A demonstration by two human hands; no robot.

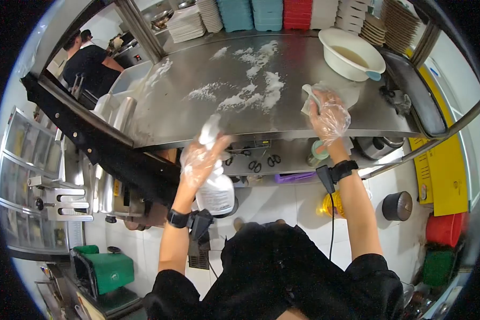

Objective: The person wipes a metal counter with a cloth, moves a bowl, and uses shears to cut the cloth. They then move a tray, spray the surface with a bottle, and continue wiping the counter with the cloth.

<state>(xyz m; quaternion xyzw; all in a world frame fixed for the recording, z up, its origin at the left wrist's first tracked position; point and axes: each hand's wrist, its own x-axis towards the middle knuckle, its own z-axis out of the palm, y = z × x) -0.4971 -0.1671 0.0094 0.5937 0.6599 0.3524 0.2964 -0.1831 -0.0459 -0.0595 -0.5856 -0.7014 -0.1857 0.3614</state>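
Observation:
My left hand [200, 160], in a clear plastic glove, grips a white spray bottle [216, 194] in front of the steel table's near edge. Its nozzle end points toward the tabletop and is blurred. My right hand [329, 113], also gloved, is closed over a pale cloth [349, 95] lying on the right part of the steel table [197, 128]. Patches of white foam [250, 98] are spread across the middle and left of the surface. Beyond my right hand stands a white basin [352, 50] with cloudy liquid in it and a blue piece at its rim.
Stacked plates and trays [234, 15] line the back. A dark grey rag [396, 100] lies at the right beside a black tray [418, 96]. Scissors [256, 165] and a jar [317, 152] sit on the lower shelf. A person in black [88, 69] stands at the far left.

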